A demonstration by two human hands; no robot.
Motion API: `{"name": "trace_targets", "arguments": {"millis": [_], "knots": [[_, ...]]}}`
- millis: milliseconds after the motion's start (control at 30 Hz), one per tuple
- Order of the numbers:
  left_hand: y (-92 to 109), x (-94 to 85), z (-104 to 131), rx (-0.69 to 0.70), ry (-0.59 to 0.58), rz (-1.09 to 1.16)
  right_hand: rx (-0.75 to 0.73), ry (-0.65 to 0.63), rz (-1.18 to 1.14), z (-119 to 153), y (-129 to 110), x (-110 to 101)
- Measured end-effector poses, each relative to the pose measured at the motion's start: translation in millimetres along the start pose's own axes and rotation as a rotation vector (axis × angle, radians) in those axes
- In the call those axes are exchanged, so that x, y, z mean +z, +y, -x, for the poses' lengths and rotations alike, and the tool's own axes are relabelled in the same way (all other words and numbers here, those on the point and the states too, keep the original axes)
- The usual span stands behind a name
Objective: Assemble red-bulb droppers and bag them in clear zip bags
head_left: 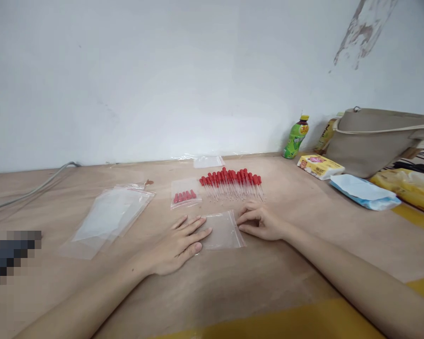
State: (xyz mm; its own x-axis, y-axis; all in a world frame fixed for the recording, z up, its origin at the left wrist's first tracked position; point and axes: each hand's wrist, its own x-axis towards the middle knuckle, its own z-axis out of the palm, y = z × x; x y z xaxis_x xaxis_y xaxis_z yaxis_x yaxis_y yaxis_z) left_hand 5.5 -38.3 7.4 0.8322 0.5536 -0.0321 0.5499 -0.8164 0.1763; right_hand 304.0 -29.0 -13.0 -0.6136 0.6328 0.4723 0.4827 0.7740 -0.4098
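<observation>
A clear zip bag (222,230) lies flat on the brown-covered table in front of me. My left hand (178,247) is spread palm down, its fingertips resting on the bag's left edge. At the right edge, the thumb and fingers of my right hand (260,222) come together in a pinch on the bag's rim. Just beyond are several droppers (233,181) with red rubber bulbs and thin clear tubes, laid side by side in a row. To their left, another zip bag (185,184) has several red bulbs showing at its near end.
A stack of larger clear bags (108,216) lies to the left, and one more bag (209,162) by the wall. Toward the right stand a green bottle (295,139), a yellow tissue pack (321,166), a blue-white packet (363,190) and a grey bag (374,139). A cable (38,186) runs at left.
</observation>
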Motion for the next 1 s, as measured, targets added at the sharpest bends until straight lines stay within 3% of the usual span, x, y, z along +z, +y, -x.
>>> {"name": "trace_targets", "arguments": {"millis": [233, 433, 567, 667, 867, 933, 1000], "knots": [[-1, 2.5, 0, 0.021, 0.023, -0.009, -0.098, -0.050, 0.003, -5, -16, -1], [-1, 3.9, 0, 0.031, 0.042, -0.005, -0.178, -0.247, -0.046, -5, -21, -3], [-1, 0.2, 0, 0.024, 0.023, -0.002, -0.161, -0.362, 0.036, -4, -19, -4], [-2, -3.2, 2, 0.036, 0.027, 0.029, -0.119, -0.374, 0.013, -4, -19, -8], [-6, -3.0, 5, 0.021, 0.029, 0.050, 0.049, -0.293, -0.270, -1, -4, -15], [-6, -2.1, 5, 0.022, 0.034, 0.047, 0.170, -0.175, -0.336, -2, 7, -16], [-5, -1.7, 5, 0.021, 0.031, 0.043, 0.342, 0.036, -0.264, -8, 22, -17]]}}
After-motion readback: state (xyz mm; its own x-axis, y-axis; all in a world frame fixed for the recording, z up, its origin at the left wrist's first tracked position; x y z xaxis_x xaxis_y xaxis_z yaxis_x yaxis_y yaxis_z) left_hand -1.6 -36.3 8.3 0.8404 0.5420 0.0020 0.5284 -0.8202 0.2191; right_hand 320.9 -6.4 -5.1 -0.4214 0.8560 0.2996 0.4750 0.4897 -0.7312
